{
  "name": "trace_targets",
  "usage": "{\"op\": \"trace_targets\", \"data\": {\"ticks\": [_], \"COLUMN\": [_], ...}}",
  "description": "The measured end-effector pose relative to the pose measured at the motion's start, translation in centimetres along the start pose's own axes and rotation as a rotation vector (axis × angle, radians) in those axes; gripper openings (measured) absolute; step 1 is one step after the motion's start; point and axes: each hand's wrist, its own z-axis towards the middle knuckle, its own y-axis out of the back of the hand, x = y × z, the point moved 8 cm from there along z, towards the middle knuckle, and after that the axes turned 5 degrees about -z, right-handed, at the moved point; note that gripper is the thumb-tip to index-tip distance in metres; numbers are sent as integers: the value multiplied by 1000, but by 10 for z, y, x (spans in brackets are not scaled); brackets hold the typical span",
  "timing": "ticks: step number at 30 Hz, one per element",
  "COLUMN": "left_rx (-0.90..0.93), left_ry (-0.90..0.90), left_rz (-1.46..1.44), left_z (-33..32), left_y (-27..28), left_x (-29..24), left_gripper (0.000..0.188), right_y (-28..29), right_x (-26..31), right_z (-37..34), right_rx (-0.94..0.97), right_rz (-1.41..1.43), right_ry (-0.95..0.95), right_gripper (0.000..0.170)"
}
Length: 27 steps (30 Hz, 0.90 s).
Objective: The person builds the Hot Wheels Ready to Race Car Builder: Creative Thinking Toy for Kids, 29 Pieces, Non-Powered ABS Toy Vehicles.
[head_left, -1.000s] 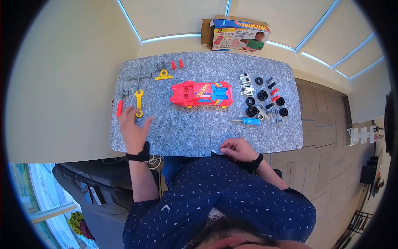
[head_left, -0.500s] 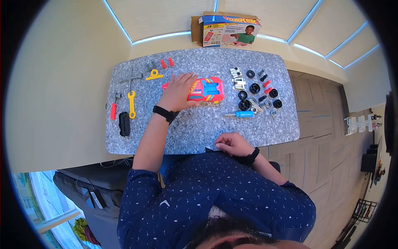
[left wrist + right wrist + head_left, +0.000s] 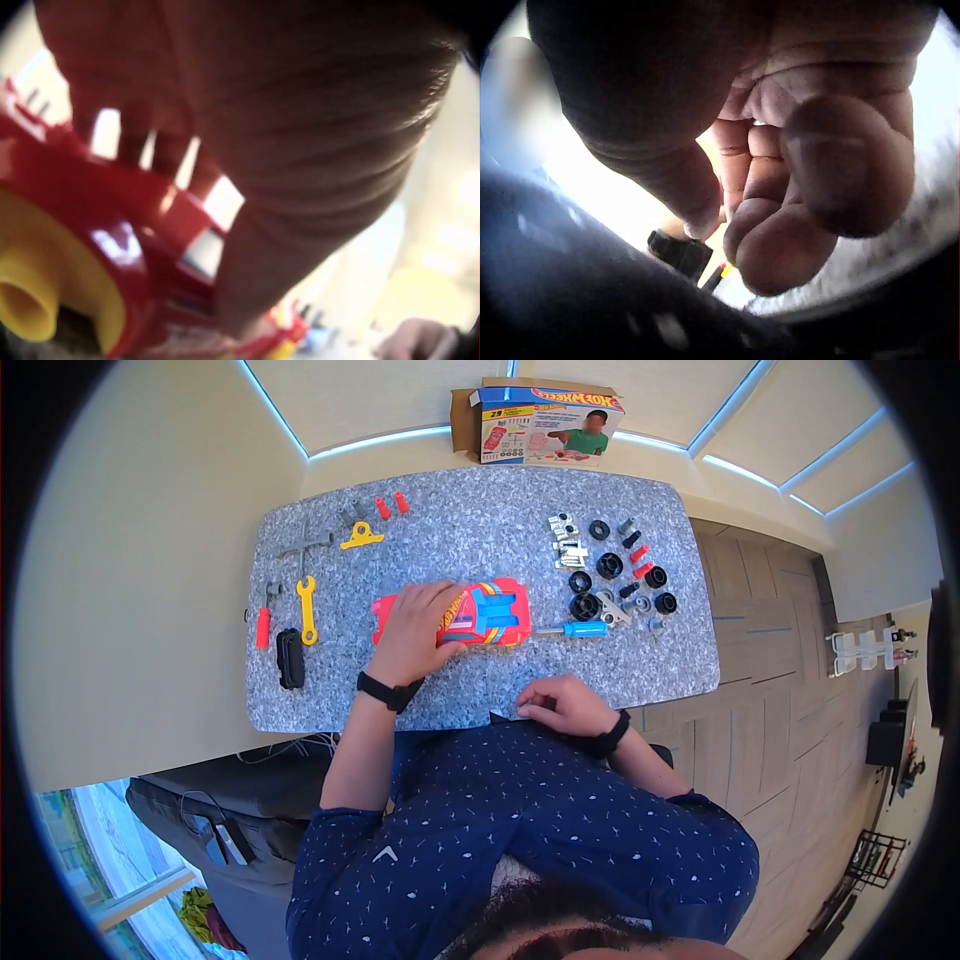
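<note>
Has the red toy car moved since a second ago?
Yes, the toy car has moved toward the near edge of the table. Against the blue screwdriver, it sat farther back earlier; now its end is right beside the screwdriver's tip.

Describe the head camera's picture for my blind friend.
A person's left hand holds a red toy car on a speckled gray table; the right hand rests by the near edge. In the picture, a yellow wrench lies left of the car, a blue-handled screwdriver and black wheels right of it. A Hot Wheels box stands past the far edge.
</note>
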Motion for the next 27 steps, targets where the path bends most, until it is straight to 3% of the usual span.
{"op": "trace_targets", "data": {"ticks": [2,6,8,11,17,21,24,27], "left_rx": [-14,-33,-42,-55,-62,-59,-52,-53], "left_ry": [17,8,-5,-11,-22,-22,-12,-22], "left_rz": [4,-27,-37,-43,-66,-73,-73,-76], "left_z": [-2,-7,-7,-9,-12,-14,-14,-14], "left_y": [1,-2,-4,-10,-4,-6,-5,-5], "left_x": [-9,-17,-15,-15,-13,-11,-11,-10], "left_gripper": [93,91,91,91,89,88,88,88], "right_y": [36,132,164,189,185,180,166,138], "right_x": [34,57,50,24,-4,-10,-11,2], "right_z": [-6,3,20,55,105,121,127,135], "right_rx": [-194,-551,-678,-674,-542,-425,-439,-330], "right_rz": [-158,-342,-624,-772,-1002,-1039,-1006,-918], "right_ry": [224,40,156,171,-111,-231,-80,220], "right_gripper": [18,22,27,33,42,21,16,21]}}
